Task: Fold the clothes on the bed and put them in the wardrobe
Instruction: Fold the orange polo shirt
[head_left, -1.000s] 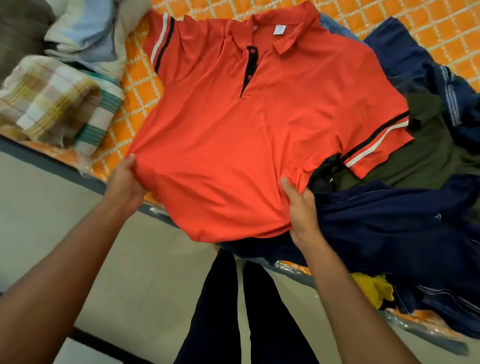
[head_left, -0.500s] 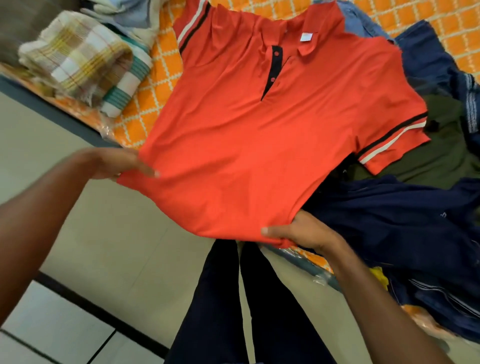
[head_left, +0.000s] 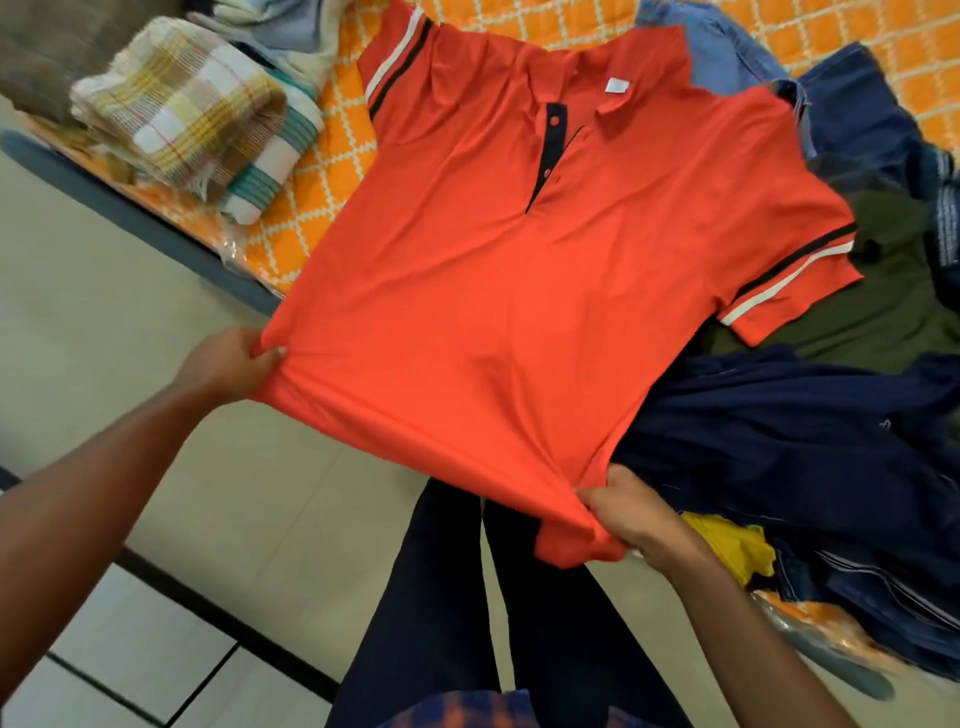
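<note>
- Gripping red polo shirt (head_left: 519, 322) by both hem corners with left hand (head_left: 228, 364) and right hand (head_left: 634, 519), well apart
- Spread front up across bed (head_left: 332, 176) and navy clothes (head_left: 779, 441)

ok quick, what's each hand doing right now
Left hand: closed, gripping the hem corner of the orange polo shirt.
Right hand: closed, gripping the shirt's other hem corner.

Open floor (head_left: 130, 415) left, clothes heap (head_left: 805, 441) (navy) right
</note>
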